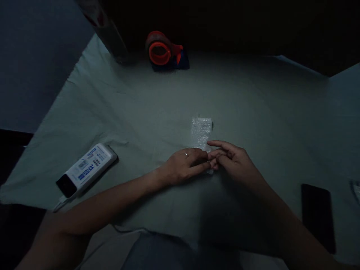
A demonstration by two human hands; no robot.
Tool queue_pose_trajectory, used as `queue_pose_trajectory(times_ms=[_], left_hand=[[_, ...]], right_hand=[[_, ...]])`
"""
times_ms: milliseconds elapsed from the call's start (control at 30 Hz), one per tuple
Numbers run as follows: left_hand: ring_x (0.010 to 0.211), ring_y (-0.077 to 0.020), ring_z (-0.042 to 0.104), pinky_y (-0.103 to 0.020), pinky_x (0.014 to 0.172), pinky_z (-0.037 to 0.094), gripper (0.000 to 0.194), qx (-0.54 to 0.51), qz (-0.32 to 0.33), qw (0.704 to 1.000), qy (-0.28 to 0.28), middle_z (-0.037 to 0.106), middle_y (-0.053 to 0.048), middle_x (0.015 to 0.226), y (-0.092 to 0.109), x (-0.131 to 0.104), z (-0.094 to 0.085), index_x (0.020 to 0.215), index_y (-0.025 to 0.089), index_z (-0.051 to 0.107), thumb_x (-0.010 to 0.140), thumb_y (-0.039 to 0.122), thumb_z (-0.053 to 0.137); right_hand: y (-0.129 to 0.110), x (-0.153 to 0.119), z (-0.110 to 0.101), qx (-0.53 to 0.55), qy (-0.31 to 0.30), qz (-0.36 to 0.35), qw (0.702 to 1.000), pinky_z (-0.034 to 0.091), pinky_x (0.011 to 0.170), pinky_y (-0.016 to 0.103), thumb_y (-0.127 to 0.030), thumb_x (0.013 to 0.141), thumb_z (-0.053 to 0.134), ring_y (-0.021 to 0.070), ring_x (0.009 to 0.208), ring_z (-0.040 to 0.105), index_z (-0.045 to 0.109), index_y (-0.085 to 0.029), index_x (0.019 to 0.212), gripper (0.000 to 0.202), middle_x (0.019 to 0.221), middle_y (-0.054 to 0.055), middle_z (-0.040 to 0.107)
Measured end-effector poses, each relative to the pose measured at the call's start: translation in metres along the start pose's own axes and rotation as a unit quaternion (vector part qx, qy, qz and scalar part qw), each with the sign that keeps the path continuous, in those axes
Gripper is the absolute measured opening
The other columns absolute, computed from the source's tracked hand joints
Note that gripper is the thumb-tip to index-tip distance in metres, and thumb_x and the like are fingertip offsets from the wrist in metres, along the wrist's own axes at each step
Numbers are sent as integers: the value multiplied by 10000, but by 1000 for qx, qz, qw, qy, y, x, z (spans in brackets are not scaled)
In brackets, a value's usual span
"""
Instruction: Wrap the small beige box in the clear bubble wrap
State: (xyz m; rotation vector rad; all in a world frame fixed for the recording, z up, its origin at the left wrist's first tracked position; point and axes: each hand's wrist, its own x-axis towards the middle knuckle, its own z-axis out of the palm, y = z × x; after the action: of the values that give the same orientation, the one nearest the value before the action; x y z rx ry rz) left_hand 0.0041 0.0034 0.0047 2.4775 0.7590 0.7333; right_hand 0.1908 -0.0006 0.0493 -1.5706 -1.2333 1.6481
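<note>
A small bubble-wrap piece [201,131] lies flat on the pale green cloth, its near end partly covered by my hands. My left hand [187,164], with a ring on one finger, rests over that near end, fingers bent and pointing right. From the right, my right hand [229,159] meets it at the fingertips; its index finger reaches over the wrap's right edge while the thumb and other fingers are drawn together. Whatever is between the fingertips is too small and dark to make out.
An orange tape dispenser [160,52] stands at the back. A white power bank [87,168] with a cable is at the left, and a black phone [317,217] lies at the right. A dark upright surface borders the cloth [140,108] behind.
</note>
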Motion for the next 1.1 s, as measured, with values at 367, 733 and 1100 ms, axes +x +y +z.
queue_pose_trajectory(times_ms=[367,733,1100], left_hand=[[1110,-251,549,-442,973,467,158,85,43,995,37,609,-98,916,1,4,1,787,139,614,886,189,501],[1031,-212,549,-388,964,477,181,32,36,999,18,578,-128,950,-1,4,2,779,106,616,887,156,479],[1319,-295,366,-463,1043,409,112,59,24,998,-9,429,-184,1370,-3,2,2,944,137,588,872,184,517]], right_hand=[[-2,25,-21,-257,113,-253,926,524,839,401,-168,819,500,213,977,621,624,-232,1116,329,1123,94,617],[-10,63,-19,-511,49,-362,778,310,1088,570,-122,820,507,331,1406,201,650,-201,845,166,1473,69,332],[0,93,-7,-486,19,-310,817,316,1094,509,-159,778,578,316,1396,237,549,-191,1164,388,1465,132,331]])
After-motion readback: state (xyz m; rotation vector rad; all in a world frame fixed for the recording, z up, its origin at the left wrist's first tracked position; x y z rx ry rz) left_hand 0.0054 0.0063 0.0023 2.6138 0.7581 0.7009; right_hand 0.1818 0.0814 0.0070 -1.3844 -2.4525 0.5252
